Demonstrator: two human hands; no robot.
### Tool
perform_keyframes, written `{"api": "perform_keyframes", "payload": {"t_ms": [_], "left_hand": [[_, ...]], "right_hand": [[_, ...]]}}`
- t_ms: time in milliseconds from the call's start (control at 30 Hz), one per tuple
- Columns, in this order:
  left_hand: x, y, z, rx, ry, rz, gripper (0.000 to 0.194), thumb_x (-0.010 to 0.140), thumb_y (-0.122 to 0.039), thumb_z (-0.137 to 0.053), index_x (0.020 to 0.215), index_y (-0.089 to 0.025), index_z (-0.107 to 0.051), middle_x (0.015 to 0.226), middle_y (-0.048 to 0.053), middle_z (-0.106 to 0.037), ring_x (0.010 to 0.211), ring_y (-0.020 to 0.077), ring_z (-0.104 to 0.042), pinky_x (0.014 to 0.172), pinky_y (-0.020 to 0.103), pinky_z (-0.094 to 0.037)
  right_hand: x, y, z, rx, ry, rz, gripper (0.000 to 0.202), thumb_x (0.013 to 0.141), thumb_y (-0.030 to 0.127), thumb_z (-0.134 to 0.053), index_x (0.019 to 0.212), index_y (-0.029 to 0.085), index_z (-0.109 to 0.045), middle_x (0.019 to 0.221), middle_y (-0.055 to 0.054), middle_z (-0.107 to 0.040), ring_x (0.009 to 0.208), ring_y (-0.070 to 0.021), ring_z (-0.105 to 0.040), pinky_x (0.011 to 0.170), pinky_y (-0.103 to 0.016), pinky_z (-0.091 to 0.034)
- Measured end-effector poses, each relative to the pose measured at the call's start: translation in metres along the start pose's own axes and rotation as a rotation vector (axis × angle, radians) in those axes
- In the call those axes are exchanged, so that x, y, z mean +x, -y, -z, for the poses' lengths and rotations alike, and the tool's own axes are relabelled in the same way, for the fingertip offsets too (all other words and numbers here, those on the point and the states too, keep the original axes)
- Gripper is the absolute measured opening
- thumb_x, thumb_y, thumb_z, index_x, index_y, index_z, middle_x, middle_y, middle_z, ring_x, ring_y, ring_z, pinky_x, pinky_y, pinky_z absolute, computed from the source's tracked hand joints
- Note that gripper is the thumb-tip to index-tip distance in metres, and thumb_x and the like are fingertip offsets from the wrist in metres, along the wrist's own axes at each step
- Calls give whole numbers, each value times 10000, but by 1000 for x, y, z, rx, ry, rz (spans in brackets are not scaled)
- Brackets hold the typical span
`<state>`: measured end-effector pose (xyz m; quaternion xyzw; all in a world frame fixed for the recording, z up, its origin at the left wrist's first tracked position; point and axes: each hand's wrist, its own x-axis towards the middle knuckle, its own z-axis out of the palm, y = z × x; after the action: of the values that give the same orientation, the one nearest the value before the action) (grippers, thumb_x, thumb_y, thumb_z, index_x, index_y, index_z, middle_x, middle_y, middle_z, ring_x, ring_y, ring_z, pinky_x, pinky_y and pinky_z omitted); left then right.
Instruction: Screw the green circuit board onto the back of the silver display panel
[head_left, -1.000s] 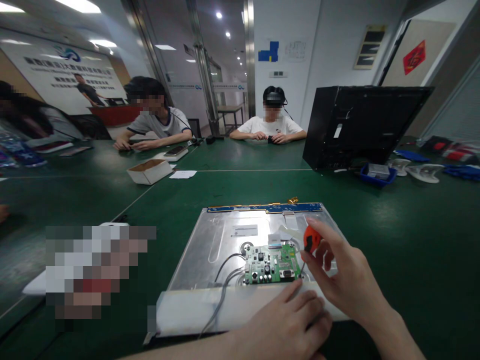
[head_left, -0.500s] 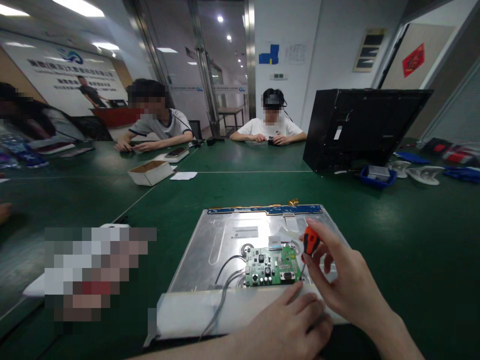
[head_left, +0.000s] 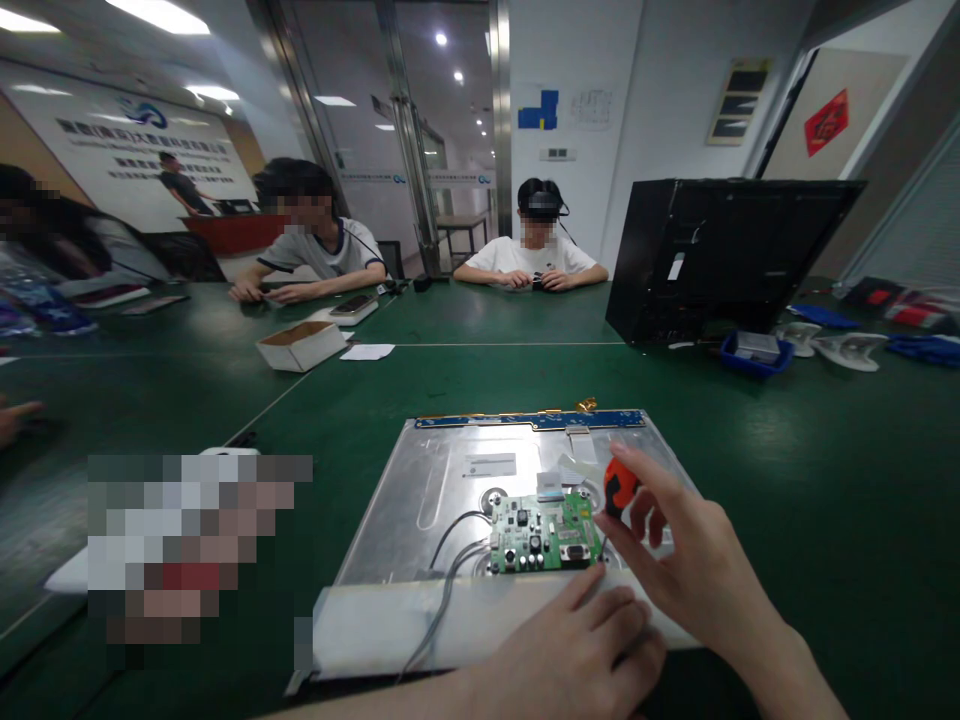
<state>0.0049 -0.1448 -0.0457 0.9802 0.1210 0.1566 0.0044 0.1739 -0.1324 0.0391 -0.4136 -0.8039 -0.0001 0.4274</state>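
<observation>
OK, right hand [head_left: 686,550] gripped screwdriver [head_left: 621,486]; left hand [head_left: 596,630] rested on panel [head_left: 405,535], grip unclear. Glass doors [head_left: 454,125] stood beyond green table [head_left: 495,382].

A panel [head_left: 450,475] lay on the table [head_left: 337,425], with a circuit board [head_left: 540,530] on it.
The screwdriver [head_left: 620,487] in the right hand [head_left: 690,560] stood at the board's near right corner; the left hand [head_left: 585,640] lay just before that corner, over the panel's near edge. Cables [head_left: 452,580] ran from the board's left side toward that edge. Beyond the panel, a box [head_left: 296,354] sat to the left, paper [head_left: 369,352] just right of it; a monitor [head_left: 735,250] stood to the right, a tray [head_left: 761,367] before it.
</observation>
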Motion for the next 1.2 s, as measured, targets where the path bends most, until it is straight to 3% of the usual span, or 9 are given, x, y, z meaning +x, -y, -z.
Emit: {"api": "perform_keyframes", "payload": {"t_ms": [300,600,967,1200], "left_hand": [[1,0,-2,15,-9,-9,413,997,-435,-513,1265,-122,-542,1259,115,-611,1251,272,-494,1146,461,-294],[0,1,-2,27,-41,-7,416,1004,-428,-500,1265,-107,-538,1233,111,-623,1194,257,-523,1141,456,-300],[3,-1,5,19,22,-1,420,990,-430,-529,1277,-123,-532,1251,118,-618,1258,269,-491,1127,452,-328],[1,-1,4,8,9,4,428,995,-436,-513,1279,-117,-527,1243,121,-617,1219,263,-516,1136,459,-304]], "right_hand": [[-4,-2,-1,54,43,-70,570,916,162,-514,1446,241,-321,834,13,-648,573,-108,-597,510,-221,-498],[-1,-2,-1,-9,-20,2,488,943,200,-519,1396,224,-341,809,15,-618,481,-97,-526,441,-216,-450],[-4,-2,0,38,13,-51,561,917,156,-515,1442,229,-331,808,15,-663,571,-103,-604,512,-212,-491],[-3,-3,-2,-11,-20,-16,510,932,180,-522,1407,217,-341,755,33,-627,497,-93,-558,472,-211,-465]]}}
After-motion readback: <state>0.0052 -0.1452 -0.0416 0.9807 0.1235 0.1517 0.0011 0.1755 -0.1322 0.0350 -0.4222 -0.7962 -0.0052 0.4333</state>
